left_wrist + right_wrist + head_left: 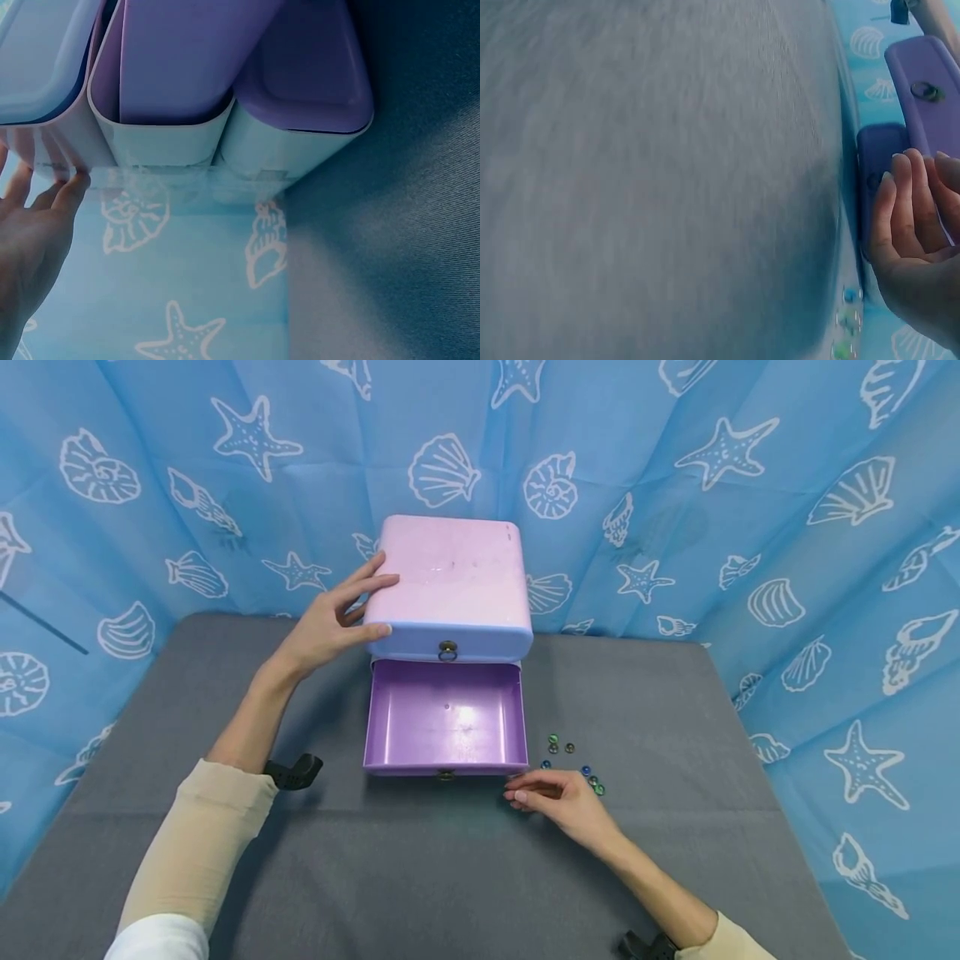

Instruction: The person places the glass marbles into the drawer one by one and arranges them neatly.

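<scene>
Fingers [371, 578] of the left hand [326, 627] lie straight and spread against the left side and top edge of the pink box [453, 581]; thumb at the front corner, nothing gripped. Right hand [558, 797] rests on the grey tabletop [450, 877], just right of the front corner of the open drawer [444, 720]; its fingers [525, 795] are loosely bent, tips together. Cannot tell whether they pinch a bead. Glass beads [573, 764], green and blue, lie scattered on the tabletop between the drawer's right wall and the right hand, some touching the knuckles. Drawer is the box's lowest one, pulled fully forward, purple. Ring pull [447, 650] hangs on the shut drawer above. Blue seashell cloth [750, 510] stands behind the box.
</scene>
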`<state>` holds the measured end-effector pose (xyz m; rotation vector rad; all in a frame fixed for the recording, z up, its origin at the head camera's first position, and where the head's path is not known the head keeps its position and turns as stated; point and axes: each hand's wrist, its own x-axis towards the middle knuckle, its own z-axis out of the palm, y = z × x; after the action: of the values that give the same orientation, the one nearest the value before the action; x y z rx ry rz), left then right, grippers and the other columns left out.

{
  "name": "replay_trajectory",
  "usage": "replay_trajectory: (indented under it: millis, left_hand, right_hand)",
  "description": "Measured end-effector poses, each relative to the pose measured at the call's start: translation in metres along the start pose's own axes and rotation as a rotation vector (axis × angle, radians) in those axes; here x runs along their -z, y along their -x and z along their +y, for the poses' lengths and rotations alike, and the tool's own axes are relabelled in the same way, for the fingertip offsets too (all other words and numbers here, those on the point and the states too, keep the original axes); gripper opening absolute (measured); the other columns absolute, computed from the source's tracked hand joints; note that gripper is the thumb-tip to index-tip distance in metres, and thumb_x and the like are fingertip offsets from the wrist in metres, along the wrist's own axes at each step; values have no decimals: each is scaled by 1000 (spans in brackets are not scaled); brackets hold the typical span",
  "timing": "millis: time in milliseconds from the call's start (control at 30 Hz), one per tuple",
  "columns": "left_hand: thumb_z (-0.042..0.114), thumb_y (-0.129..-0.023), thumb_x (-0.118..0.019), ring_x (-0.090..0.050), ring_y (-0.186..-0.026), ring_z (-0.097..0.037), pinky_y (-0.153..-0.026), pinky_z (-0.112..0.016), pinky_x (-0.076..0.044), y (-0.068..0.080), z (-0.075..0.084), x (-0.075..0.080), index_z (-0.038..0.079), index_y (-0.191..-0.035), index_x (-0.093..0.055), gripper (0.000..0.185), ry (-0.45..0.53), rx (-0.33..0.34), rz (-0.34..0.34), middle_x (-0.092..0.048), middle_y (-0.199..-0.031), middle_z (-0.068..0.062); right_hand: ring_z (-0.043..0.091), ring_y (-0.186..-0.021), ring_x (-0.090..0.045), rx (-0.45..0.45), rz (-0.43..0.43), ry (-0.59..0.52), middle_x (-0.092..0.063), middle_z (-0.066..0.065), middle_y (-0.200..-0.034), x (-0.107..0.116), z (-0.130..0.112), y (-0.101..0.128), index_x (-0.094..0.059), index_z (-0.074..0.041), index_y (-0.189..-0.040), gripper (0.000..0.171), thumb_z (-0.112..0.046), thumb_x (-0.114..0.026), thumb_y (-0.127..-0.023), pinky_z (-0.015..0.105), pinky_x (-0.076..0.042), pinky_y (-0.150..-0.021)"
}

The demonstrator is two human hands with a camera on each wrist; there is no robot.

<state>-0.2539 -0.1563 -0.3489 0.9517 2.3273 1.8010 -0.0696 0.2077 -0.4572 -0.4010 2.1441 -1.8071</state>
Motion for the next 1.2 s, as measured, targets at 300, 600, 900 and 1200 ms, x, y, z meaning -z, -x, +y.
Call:
replay_trajectory:
  millis: [300, 600, 900, 1200]
  left_hand:
    - [5, -90, -72, -12, -151, -12, -117, -54, -20, 2, 3, 0, 11, -147, -49, 62, 2, 5, 0, -17, -165, 9]
    - [6, -89, -73, -12, -151, -10, -117, -54, -21, 0, 1, 0, 12, -147, -50, 63, -5, 1, 2, -18, -164, 11]
    - [5, -89, -73, -12, -151, -12, -117, -54, -21, 2, 1, -1, 11, -147, -49, 63, -2, 4, -2, -17, -165, 9]
    - [7, -89, -73, -12, -151, -12, -117, -55, -20, 0, -1, -2, 12, -148, -49, 64, -3, 1, 6, -17, -165, 9]
  right_hand:
    - [37, -96, -70, 1, 55, 57, -72, 23, -107, 30, 3, 13, -70, 3, -113, 22, -9, -68, -94, 35, -57, -81]
    - [34, -92, -71, 52, 125, 113, -71, 25, -105, 59, 13, 23, -68, 9, -113, 23, -4, -67, -93, 37, -58, -77]
    - [29, -91, -72, 57, 197, 149, -70, 27, -105, 75, 17, 33, -66, 11, -116, 26, -5, -65, -95, 35, -57, -77]
    - [24, -94, -72, 45, 264, 204, -71, 24, -106, 92, 21, 42, -68, 8, -115, 25, -6, -67, -95, 30, -57, -76]
